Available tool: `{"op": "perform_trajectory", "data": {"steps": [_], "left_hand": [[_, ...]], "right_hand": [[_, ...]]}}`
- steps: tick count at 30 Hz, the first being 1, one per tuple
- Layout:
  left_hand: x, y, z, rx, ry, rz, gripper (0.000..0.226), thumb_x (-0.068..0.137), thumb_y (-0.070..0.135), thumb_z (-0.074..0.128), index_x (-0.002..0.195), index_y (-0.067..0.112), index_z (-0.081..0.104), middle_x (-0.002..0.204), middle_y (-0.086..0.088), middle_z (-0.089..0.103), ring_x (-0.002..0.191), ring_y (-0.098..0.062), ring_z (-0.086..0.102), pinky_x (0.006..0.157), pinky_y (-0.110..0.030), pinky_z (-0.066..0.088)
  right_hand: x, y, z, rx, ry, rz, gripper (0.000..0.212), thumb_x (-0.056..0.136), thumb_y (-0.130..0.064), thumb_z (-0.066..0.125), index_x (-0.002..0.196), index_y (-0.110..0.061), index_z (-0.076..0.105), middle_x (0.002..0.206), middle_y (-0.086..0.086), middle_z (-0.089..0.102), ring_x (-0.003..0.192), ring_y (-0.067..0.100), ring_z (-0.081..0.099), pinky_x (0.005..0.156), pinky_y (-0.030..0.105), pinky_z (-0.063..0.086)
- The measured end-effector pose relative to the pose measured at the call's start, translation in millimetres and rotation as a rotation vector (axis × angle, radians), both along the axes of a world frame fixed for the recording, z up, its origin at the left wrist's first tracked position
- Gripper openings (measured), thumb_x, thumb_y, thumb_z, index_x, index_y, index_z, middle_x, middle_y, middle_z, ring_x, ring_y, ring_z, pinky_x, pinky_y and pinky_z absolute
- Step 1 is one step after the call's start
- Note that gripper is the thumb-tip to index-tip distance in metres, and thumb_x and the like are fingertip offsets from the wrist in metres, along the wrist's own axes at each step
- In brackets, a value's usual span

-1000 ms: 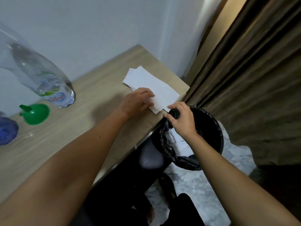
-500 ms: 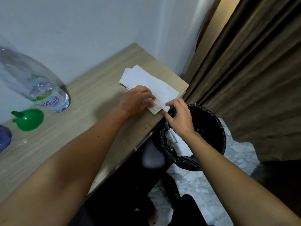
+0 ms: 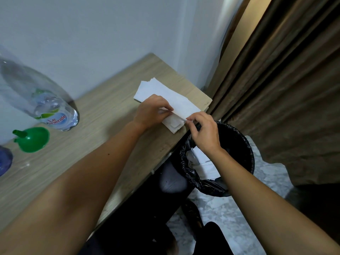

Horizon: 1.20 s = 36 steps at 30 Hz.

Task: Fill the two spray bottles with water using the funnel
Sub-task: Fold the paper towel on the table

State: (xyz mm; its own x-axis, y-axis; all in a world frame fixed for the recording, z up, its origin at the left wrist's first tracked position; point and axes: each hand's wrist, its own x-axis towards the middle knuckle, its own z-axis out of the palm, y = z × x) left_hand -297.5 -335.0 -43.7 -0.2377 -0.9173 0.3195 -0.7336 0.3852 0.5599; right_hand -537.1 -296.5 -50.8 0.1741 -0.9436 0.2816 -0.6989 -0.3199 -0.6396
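Note:
A stack of white paper tissues (image 3: pixel 165 94) lies at the far right corner of the wooden table (image 3: pixel 103 133). My left hand (image 3: pixel 152 111) rests on the stack and holds it down. My right hand (image 3: pixel 204 133) pinches the near corner of the top tissue at the table's edge. A green funnel (image 3: pixel 32 138) lies on its side at the left. Behind it stands a large clear water bottle (image 3: pixel 36 100). A blue spray bottle (image 3: pixel 4 159) shows only partly at the left edge.
A black bin (image 3: pixel 237 144) lined with a bag stands on the floor right of the table, with crumpled white tissues inside. Brown curtains (image 3: pixel 285 89) hang at the right. A white wall runs behind the table.
My right hand has moved up from the bin's rim to the tissue stack and taken its near corner. My left hand has stayed on the stack.

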Motion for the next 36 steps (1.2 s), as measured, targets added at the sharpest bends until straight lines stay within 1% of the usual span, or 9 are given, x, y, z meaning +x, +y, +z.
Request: {"op": "perform_trajectory", "data": {"steps": [4, 8, 16, 20, 24, 27, 30, 33, 36], "left_hand": [[9.3, -4.8, 5.3, -0.172, -0.046, 0.037, 0.007, 0.087, 0.013, 0.079, 0.094, 0.015, 0.077, 0.101, -0.002, 0.079, 0.097, -0.028, 0.073, 0.084, -0.04, 0.058], [23.7, -8.9, 13.7, -0.239, -0.077, 0.11, 0.012, 0.09, 0.011, 0.066, 0.095, 0.012, 0.076, 0.096, -0.004, 0.078, 0.087, -0.033, 0.071, 0.077, -0.036, 0.049], [63.5, 38.2, 30.9, -0.146, 0.027, 0.27, 0.01, 0.092, 0.011, 0.074, 0.1, 0.01, 0.08, 0.102, -0.006, 0.081, 0.095, -0.028, 0.075, 0.087, -0.035, 0.055], [88.9, 84.9, 32.5, -0.087, 0.098, 0.347, 0.008, 0.095, 0.013, 0.073, 0.099, 0.012, 0.08, 0.099, -0.001, 0.08, 0.092, -0.017, 0.072, 0.086, -0.027, 0.05], [113.6, 151.8, 31.9, -0.041, 0.212, 0.491, 0.009, 0.095, 0.013, 0.073, 0.1, 0.011, 0.08, 0.097, 0.006, 0.076, 0.087, -0.002, 0.066, 0.084, -0.019, 0.051], [129.8, 211.4, 27.4, 0.046, 0.28, 0.639, 0.011, 0.095, 0.013, 0.076, 0.104, 0.012, 0.082, 0.096, 0.007, 0.076, 0.088, -0.002, 0.065, 0.081, -0.009, 0.047], [142.5, 269.8, 20.9, 0.098, 0.34, 0.779, 0.009, 0.096, 0.022, 0.077, 0.101, 0.016, 0.082, 0.083, 0.006, 0.074, 0.074, 0.0, 0.063, 0.072, -0.015, 0.047], [143.6, 323.9, 20.3, 0.116, 0.433, 0.884, 0.005, 0.095, 0.025, 0.077, 0.094, 0.02, 0.078, 0.069, 0.009, 0.061, 0.061, 0.003, 0.052, 0.064, -0.015, 0.042], [137.1, 370.0, 14.8, 0.139, 0.501, 0.98, 0.019, 0.094, 0.031, 0.077, 0.079, 0.025, 0.069, 0.066, 0.006, 0.05, 0.061, -0.007, 0.04, 0.059, -0.022, 0.038]], "right_hand": [[-0.1, -6.4, 19.6, -0.037, -0.033, -0.006, 0.004, 0.097, -0.015, 0.069, 0.095, -0.015, 0.073, 0.098, -0.005, 0.071, 0.092, 0.019, 0.061, 0.086, 0.029, 0.047], [-5.1, -12.0, 35.3, -0.061, -0.036, -0.019, 0.005, 0.097, -0.01, 0.069, 0.097, -0.014, 0.072, 0.099, -0.004, 0.071, 0.093, 0.021, 0.062, 0.084, 0.026, 0.045], [-2.7, -5.2, 55.5, -0.011, -0.091, -0.007, 0.005, 0.099, -0.017, 0.069, 0.097, -0.016, 0.073, 0.094, -0.009, 0.074, 0.086, 0.008, 0.064, 0.081, 0.027, 0.051], [24.8, 7.9, 58.8, 0.006, -0.115, 0.094, 0.005, 0.098, -0.017, 0.069, 0.096, -0.017, 0.073, 0.093, -0.013, 0.072, 0.091, 0.011, 0.066, 0.088, 0.027, 0.053], [60.1, 27.3, 54.8, 0.078, -0.155, 0.225, 0.004, 0.099, -0.016, 0.07, 0.097, -0.017, 0.073, 0.084, -0.017, 0.069, 0.08, -0.002, 0.065, 0.081, 0.023, 0.054], [89.0, 49.3, 49.4, 0.145, -0.16, 0.317, 0.004, 0.099, -0.018, 0.07, 0.099, -0.019, 0.074, 0.08, -0.018, 0.069, 0.075, -0.002, 0.065, 0.076, 0.019, 0.053], [114.7, 73.5, 44.5, 0.166, -0.153, 0.398, 0.006, 0.1, -0.019, 0.069, 0.099, -0.019, 0.075, 0.077, -0.018, 0.067, 0.069, -0.001, 0.063, 0.069, 0.022, 0.051], [132.9, 98.6, 41.8, 0.132, -0.168, 0.513, 0.005, 0.1, -0.017, 0.07, 0.1, -0.015, 0.075, 0.079, -0.018, 0.064, 0.068, 0.003, 0.061, 0.068, 0.028, 0.052], [144.0, 122.3, 36.6, 0.086, -0.149, 0.617, 0.006, 0.099, -0.017, 0.072, 0.101, -0.012, 0.075, 0.084, -0.012, 0.065, 0.07, 0.008, 0.059, 0.066, 0.022, 0.049]]}}
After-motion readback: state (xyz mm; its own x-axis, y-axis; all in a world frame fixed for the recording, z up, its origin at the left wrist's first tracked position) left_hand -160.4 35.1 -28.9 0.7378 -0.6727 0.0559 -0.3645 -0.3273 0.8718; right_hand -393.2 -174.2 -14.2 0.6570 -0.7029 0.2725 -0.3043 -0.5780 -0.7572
